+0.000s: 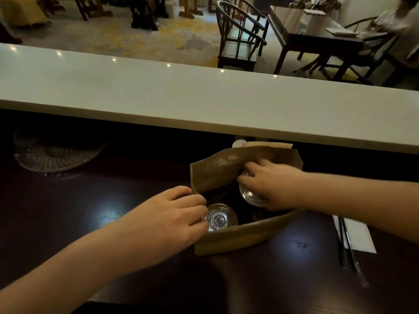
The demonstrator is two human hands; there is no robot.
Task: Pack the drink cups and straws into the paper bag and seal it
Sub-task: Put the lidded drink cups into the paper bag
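Note:
A brown paper bag [229,241] stands open on the dark counter. Two clear-lidded drink cups sit inside it. My left hand [174,214] grips the near-left cup [221,219] by the lid rim at the bag's left edge. My right hand [272,184] reaches into the bag from the right and holds the far-right cup [248,196] by its lid. Two dark straws [347,245] in clear wrappers lie on a white napkin [358,234] to the right of the bag.
A white raised countertop [204,98] runs across just behind the bag. A round patterned glass plate [54,152] sits at the far left under the ledge. Dark chairs and a table stand in the room beyond.

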